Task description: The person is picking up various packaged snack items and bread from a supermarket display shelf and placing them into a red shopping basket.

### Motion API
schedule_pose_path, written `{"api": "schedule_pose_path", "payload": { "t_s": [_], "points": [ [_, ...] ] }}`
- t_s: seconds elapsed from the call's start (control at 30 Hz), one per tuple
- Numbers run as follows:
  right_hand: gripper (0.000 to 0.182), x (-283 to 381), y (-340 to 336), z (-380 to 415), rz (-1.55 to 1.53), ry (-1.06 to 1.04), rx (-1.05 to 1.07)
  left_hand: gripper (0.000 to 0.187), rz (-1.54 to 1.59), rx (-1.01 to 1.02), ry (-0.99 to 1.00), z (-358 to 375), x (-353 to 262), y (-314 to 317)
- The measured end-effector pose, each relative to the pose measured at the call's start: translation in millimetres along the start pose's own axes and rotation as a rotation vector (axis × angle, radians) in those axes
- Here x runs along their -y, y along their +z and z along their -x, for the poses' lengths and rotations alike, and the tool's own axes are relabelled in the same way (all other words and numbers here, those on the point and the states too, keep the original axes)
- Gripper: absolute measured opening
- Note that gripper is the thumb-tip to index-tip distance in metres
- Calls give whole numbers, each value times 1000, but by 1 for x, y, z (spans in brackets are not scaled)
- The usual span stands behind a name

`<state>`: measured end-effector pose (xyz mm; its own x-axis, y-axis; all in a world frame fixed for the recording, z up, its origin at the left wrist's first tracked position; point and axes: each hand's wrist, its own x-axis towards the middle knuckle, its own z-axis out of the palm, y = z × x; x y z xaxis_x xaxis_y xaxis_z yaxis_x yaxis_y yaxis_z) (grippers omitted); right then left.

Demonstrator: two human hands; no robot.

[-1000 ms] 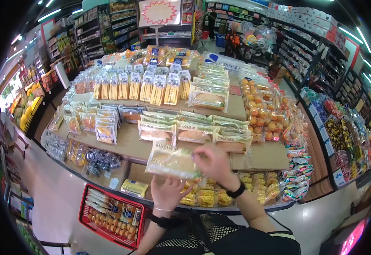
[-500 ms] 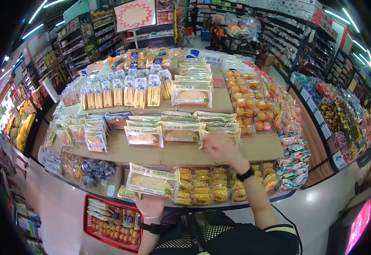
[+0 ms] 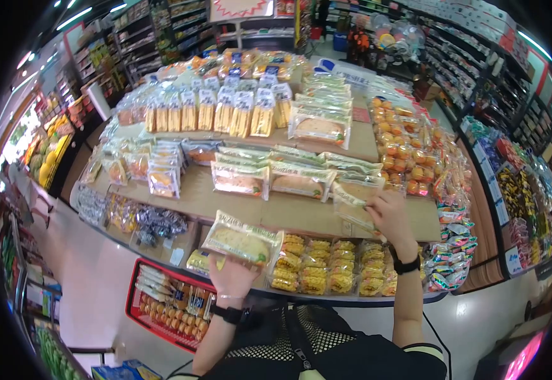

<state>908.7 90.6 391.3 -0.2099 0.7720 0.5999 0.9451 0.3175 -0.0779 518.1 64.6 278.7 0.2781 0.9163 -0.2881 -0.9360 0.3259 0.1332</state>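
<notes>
Your left hand (image 3: 230,277) is low at the near edge of the worktop (image 3: 288,212), grip closed on a bagged sandwich (image 3: 243,239): fingers under it, the pack lying flat and tilted a little, label strip along its far edge. It hangs over the front rim, just left of the trays of yellow corn snacks (image 3: 326,266).

Your right hand (image 3: 387,215) is out over the middle tier, grip pinched on a second sandwich pack (image 3: 355,197) at the right end of the front row. That pack is lifted and twisted off the cardboard, one corner pointing down, and it sits just beside the next packs in the row (image 3: 269,179). A black watch band (image 3: 405,265) shows on that wrist, another on the left.

Behind the row, a further line of green-labelled packs (image 3: 317,126) stands on the upper tier, with stick-shaped bread bags (image 3: 225,114) to their left. Orange round buns in clear bags (image 3: 402,164) run down the right side of the display. Small wrapped pastries (image 3: 156,174) sit left of the sandwich row.

Down by your left side, on the floor, a red shopping basket (image 3: 138,313) holds several bagged goods. Shelving aisles ring the island, well apart from your hands.
</notes>
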Motion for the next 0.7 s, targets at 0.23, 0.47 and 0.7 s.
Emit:
{"api": "schedule_pose_path", "payload": {
  "t_s": [0.23, 0.47, 0.7],
  "points": [
    [10, 98, -29, -17, -873, 332, -67, 75, -16, -93, 1, 1, 25, 28],
    [18, 161, 71, 0, -893, 316, 54, 73, -111, 153, -93, -6, 33, 25],
    [21, 60, 58, -39, -347, 79, -263, 68, -48, 18, -16, -30, 27, -1]
  ]
}}
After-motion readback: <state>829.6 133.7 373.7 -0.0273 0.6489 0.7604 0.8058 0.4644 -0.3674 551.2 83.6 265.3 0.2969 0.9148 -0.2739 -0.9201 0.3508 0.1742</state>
